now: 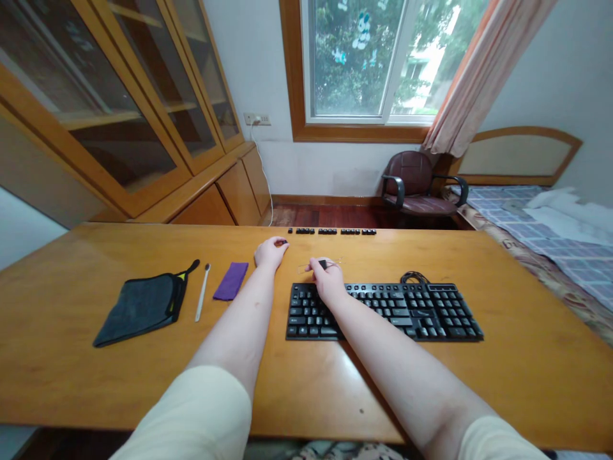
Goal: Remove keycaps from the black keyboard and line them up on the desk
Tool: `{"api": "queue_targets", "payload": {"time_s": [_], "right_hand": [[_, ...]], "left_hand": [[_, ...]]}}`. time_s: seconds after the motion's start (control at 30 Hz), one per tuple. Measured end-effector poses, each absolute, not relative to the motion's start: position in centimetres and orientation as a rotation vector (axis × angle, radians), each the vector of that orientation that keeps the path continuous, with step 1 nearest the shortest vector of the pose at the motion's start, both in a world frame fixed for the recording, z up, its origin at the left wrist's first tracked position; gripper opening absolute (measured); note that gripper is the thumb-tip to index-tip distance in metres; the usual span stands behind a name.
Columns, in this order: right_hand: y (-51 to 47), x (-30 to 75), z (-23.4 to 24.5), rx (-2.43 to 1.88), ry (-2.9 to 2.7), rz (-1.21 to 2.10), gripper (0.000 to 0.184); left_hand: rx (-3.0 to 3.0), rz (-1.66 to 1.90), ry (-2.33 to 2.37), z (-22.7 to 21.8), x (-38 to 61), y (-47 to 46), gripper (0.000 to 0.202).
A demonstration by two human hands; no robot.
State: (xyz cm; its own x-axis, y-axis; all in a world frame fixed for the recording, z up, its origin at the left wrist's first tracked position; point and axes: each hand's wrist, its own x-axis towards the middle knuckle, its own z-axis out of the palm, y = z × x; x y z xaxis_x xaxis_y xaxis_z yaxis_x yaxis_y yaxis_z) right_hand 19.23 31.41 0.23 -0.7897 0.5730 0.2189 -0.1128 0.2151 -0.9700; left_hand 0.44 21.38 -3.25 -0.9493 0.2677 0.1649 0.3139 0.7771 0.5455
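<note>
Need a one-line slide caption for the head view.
Left hand pinching a small dark piece near lined-up keycaps; right hand holding a wire tool by the black keyboard.

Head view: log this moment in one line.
left hand: pinching small dark piece | right hand: holding wire tool | keyboard: on desk, partly covered | loose keys: row along desk's far edge

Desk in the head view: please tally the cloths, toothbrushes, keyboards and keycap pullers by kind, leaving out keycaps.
Cloths: 2 (dark gray cloth, purple cloth)
Toothbrush: 1
Keyboard: 1
Wire keycap puller, in the right hand: 1
Total: 5
</note>
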Motion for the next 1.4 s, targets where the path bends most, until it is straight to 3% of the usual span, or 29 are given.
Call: {"api": "queue_targets", "payload": {"time_s": [0.37,0.67,0.9,1.4], "right_hand": [[31.3,18.9,-0.3,-0.406,-1.921,1.651,0.034],[31.3,19.3,0.7,-0.443,-1.951,1.654,0.033],[31.3,19.3,0.8,-0.441,-1.942,1.666,0.032],[31.2,19.1,0.2,-0.423,-1.937,1.64,0.034]], "left_hand": [[-0.737,-0.938,-2.85,-3.2,-2.0,23.0,0.026],[-0.716,-0.937,-2.841,-3.3,-2.1,22.9,0.035],[-0.671,-0.913,-2.845,-3.4,-2.2,23.1,0.024],[-0.739,-0.723,-2.802,-3.2,-1.3,24.0,0.024]]}}
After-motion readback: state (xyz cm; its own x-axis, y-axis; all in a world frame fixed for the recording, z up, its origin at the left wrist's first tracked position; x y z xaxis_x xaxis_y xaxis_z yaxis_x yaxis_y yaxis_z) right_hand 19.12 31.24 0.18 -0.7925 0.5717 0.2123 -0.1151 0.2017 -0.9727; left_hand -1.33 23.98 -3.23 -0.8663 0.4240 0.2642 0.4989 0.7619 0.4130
